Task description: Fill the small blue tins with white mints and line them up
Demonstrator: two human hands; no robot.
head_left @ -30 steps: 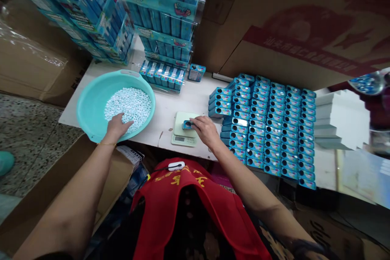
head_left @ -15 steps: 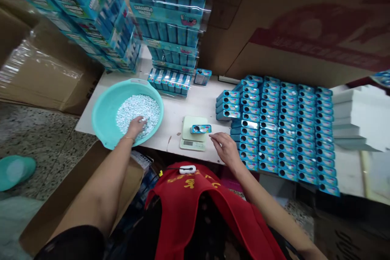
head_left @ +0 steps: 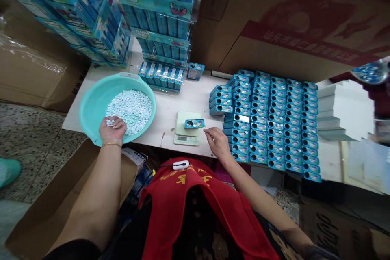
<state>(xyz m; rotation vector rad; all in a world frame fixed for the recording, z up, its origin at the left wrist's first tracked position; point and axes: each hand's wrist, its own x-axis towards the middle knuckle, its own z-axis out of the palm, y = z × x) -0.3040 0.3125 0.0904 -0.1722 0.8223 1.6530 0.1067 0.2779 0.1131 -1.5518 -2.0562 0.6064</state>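
My left hand [head_left: 112, 130] is turned palm up at the near rim of the turquoise basin [head_left: 91, 105]. Its curled fingers cup several small white candies [head_left: 110, 122]. A heap of the same pale candies [head_left: 131, 109] lies in the basin. On the table, a small blue tin [head_left: 194, 124] with a dark round opening rests on the pale kitchen scale [head_left: 187, 140]. Just right of the tin is my right hand [head_left: 217, 141], thumb and fingertips pinched together. Whatever they may hold is too small to make out.
Rows of blue tins [head_left: 268, 126] cover the table's right side, with stacked white card [head_left: 344, 109] beyond. Plastic-wrapped display boxes [head_left: 158, 32] tower behind the basin. A single tin [head_left: 195, 71] stands near them. Large cartons [head_left: 274, 20] close off the back.
My left hand has come out of the candy heap toward the basin's near-left rim, turning palm up with candies in it. My right hand stays beside the tin. The view has shifted slightly.
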